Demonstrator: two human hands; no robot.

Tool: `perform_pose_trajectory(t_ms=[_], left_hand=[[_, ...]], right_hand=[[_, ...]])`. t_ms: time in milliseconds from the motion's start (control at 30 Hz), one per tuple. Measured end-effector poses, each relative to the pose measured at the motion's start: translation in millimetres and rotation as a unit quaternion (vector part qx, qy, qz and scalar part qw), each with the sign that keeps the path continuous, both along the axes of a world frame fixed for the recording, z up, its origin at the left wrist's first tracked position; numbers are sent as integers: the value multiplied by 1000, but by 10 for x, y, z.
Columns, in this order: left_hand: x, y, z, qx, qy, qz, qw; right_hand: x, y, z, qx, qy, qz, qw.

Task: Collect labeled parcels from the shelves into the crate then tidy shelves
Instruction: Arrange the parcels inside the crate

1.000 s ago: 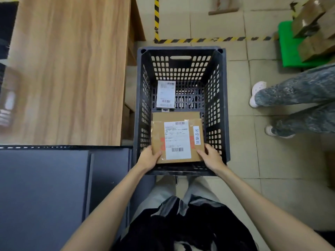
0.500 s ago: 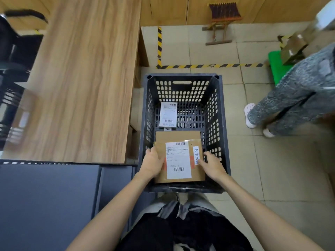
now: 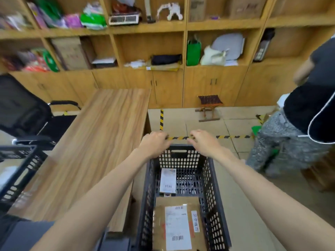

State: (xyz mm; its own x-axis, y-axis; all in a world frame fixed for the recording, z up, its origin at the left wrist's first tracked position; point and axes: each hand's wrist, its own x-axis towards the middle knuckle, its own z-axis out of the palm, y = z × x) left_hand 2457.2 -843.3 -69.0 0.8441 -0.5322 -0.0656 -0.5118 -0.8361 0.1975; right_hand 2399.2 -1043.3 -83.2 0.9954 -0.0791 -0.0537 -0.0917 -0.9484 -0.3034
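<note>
Now both my hands reach out past the far rim of the crate (image 3: 213,180), and neither has hold of anything. My left hand (image 3: 155,144) hangs above that rim with its fingers loosely bent; my right hand (image 3: 203,142) does the same just beside it. Inside the crate, the brown labelled parcel (image 3: 178,227) lies flat at the near end, and the small white-labelled parcel (image 3: 168,180) leans against the far end. Beyond the crate stand the shelves (image 3: 148,28). Left of the crate runs the wooden worktop (image 3: 94,142).
</note>
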Motion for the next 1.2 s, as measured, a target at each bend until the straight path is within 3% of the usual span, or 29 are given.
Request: perform_pose_trajectory(t_ms=[300,667,933,1200], left_hand=[[284,-124,1329,3,-95,59,994],[-389,531,1658,25,-106,213,971],[-1716,1650,1854,87,-102,395,909],[-3439,2393,2074,75,-99,561,819]], right_hand=[[410,-179,1303,-37,-93,90,991],[631,331,1723,-66,-117,259,957],[210,1656,1855,11,-128,440,889],[-963,3128,1993,39,-150,622,767]])
